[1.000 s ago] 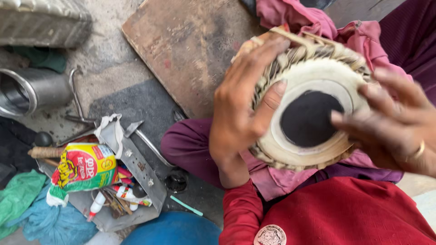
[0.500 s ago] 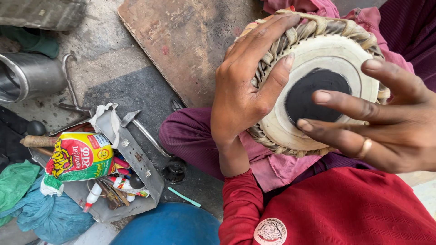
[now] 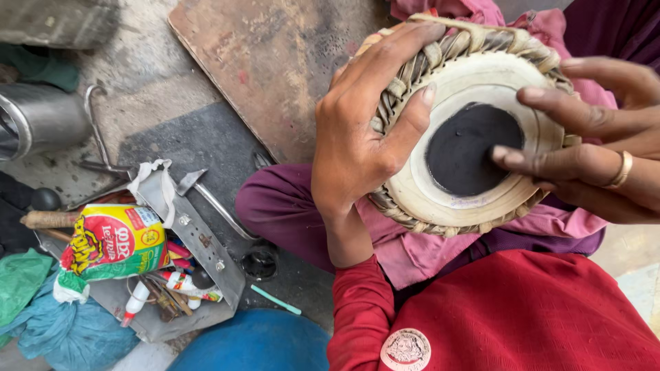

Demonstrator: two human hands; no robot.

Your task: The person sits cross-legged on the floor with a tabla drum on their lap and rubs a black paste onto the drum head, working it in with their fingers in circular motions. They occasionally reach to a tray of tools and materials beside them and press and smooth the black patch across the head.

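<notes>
A small hand drum [image 3: 419,189] with a cream skin, a black round patch in its middle and a woven strap rim rests on my lap, tilted toward me. My left hand [image 3: 364,130] grips its left rim, thumb lying on the cream skin. My right hand [image 3: 595,154], with a ring on one finger, hovers over the right side of the skin, fingers stretched out and a fingertip at the edge of the black patch. A pink cloth [image 3: 474,237] lies under the drum.
A metal tray [image 3: 206,247] at lower left holds a bright snack packet [image 3: 113,244], small glue tubes and sticks. A steel pot [image 3: 34,120] stands at far left, a brown board [image 3: 268,62] lies above, and a blue round object [image 3: 258,343] is at the bottom.
The drum has tilted and shifted up and right in view. My right hand has opened out, its fingers now stretched across the skin's right side. My left hand keeps its grip.
</notes>
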